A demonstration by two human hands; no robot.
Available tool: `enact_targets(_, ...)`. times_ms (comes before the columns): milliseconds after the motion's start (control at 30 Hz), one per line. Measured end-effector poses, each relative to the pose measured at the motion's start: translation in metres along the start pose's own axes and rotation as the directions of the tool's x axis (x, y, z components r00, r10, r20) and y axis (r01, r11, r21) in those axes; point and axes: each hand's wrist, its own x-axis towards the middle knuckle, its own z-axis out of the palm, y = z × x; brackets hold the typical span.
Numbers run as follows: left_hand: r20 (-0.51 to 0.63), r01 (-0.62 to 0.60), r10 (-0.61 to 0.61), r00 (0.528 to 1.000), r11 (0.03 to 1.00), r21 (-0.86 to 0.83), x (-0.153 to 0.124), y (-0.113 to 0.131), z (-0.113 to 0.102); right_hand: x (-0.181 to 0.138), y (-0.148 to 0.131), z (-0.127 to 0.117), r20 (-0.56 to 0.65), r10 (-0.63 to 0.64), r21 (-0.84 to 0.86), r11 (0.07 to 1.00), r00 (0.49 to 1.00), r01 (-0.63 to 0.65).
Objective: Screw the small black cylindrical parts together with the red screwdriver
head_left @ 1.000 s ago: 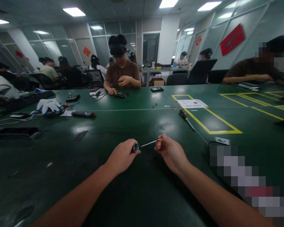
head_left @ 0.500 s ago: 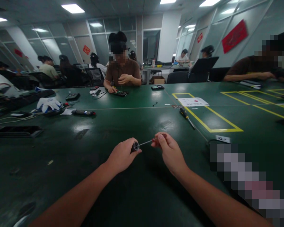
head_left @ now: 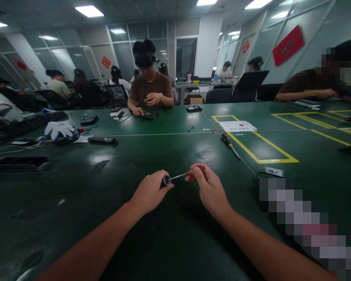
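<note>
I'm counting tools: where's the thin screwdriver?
In the head view, the thin screwdriver is right of centre in the right hand, tip at the tube in the left hand.

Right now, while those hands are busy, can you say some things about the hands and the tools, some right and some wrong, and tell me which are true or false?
1. The left hand holds a dark tube. True.
2. The right hand holds a thin screwdriver. True.
3. The thin screwdriver points away from the dark tube. False: its shaft points toward the tube's open end.
4. A black-and-yellow screwdriver lies on the green table. True.
5. The white-and-blue gloves are being worn on both hands. False: both hands are bare, and the gloves lie over on the left side.
</note>
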Motion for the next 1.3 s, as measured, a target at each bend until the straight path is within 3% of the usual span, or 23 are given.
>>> enact_targets(567,-0.006,-0.004,0.005,1.000,1.000,0.023,0.000,0.001,0.000,0.000,-0.001,0.001,-0.010,0.029,-0.005,1.000,1.000,-0.029)
enact_targets(867,-0.008,-0.016,0.017,1.000,0.999,0.042,0.002,-0.005,0.002,-0.005,-0.008,0.004,0.140,-0.004,0.074,0.997,0.990,-0.006)
enact_targets(1000,0.006,-0.012,0.012,1.000,1.000,0.027,0.002,-0.006,0.003,-0.007,-0.011,0.004,0.096,0.011,0.020,1.000,0.995,-0.013)
enact_targets(1167,0.020,-0.004,0.003,1.000,0.999,0.043,0.002,-0.004,0.001,-0.004,-0.007,0.005,-0.021,0.103,0.158,0.982,0.994,-0.099)
enact_targets(1300,0.020,-0.033,0.031,0.999,0.997,0.077,0.001,0.001,0.000,-0.003,0.000,0.007,-0.059,0.141,0.146,0.981,0.988,-0.131)
